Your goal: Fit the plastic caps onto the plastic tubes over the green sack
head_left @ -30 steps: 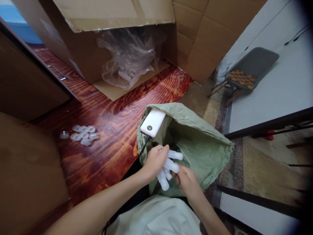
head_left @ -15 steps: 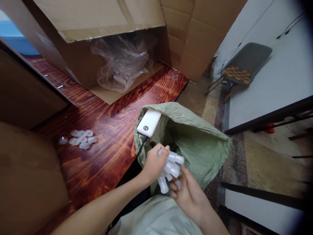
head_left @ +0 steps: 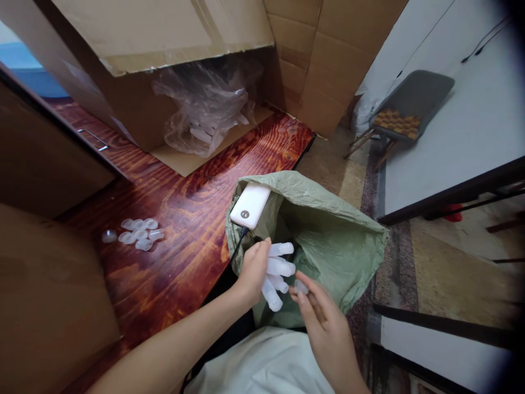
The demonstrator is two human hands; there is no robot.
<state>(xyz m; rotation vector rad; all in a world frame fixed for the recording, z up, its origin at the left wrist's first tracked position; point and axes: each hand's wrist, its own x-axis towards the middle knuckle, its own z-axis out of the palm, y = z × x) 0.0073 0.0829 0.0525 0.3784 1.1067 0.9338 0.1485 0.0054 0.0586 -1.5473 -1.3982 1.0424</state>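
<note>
My left hand (head_left: 255, 269) is closed around a bunch of several white translucent plastic tubes (head_left: 279, 267), their ends fanned out to the right. Close beside them, my right hand (head_left: 322, 312) pinches a small clear plastic cap (head_left: 301, 287) between thumb and fingers. Both hands are over the mouth of a green sack (head_left: 340, 241). A white power bank (head_left: 251, 205) with a black cable rests at the sack's left rim. On the reddish wooden table (head_left: 176, 241) to the left lies a cluster of similar clear caps (head_left: 141, 232), with one (head_left: 109, 236) apart from it.
A large cardboard box (head_left: 184, 33) stands open at the back, holding a clear plastic bag (head_left: 209, 117) of white pieces. Another cardboard box (head_left: 49, 284) is at the near left. A grey chair (head_left: 418, 104) stands against the wall at right.
My right hand has drawn back slightly from the tubes, with the cap now between its fingertips. My left hand has turned a little, spreading the tubes' ends.
</note>
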